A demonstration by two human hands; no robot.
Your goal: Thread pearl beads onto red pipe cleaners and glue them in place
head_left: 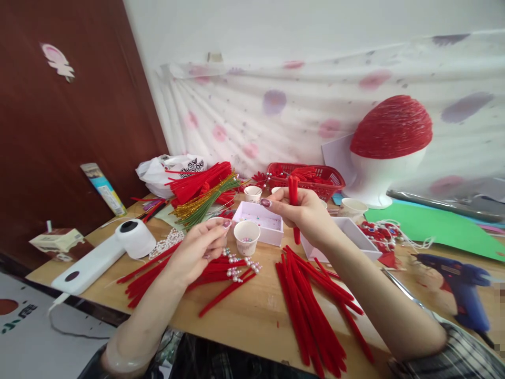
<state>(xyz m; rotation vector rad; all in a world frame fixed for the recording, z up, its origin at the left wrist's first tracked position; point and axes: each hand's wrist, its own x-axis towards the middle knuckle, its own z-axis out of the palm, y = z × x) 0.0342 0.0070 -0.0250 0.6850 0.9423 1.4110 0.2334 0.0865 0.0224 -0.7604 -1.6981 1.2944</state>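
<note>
My right hand (305,213) is closed around a folded red pipe cleaner (294,196), held upright above the table. My left hand (199,247) hovers over red pipe cleaners tipped with white pearls (236,267), its fingers pinched together; what they hold is too small to make out. A small paper cup (246,237) with beads stands between my hands, in front of a white box (260,218). A fan of loose red pipe cleaners (311,310) lies on the wooden table (252,316) under my right forearm.
A white handheld device (104,252) lies at the left. A blue glue gun (460,287) rests at the right. Behind are a red basket (311,179), a bundle of red, gold and green stems (205,192), a white head form with a red cap (389,139) and green paper (437,223).
</note>
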